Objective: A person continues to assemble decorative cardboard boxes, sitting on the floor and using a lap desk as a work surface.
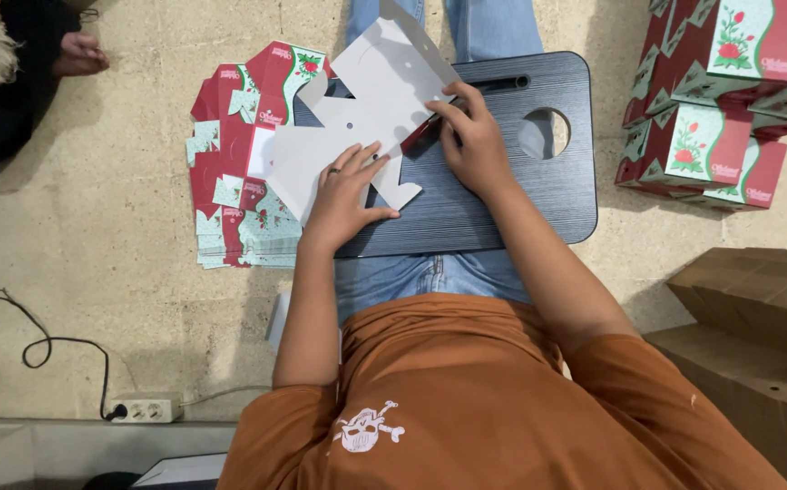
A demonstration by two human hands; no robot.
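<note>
A flat, unfolded cardboard box blank (357, 109), grey side up, lies on a dark lap tray (538, 209) across my knees. My left hand (346, 192) presses flat on the blank's near part, fingers spread. My right hand (471, 136) pinches a flap at the blank's right edge, where a strip of red print shows. On the floor to the left lies a stack of flat red and mint box blanks (239, 181) with rose prints.
Folded red and mint boxes (720, 100) are stacked at the upper right. Brown cartons (756, 336) stand at the right. A power strip (144, 410) with a black cable lies at the lower left. Another person's hand (80, 54) rests at the upper left.
</note>
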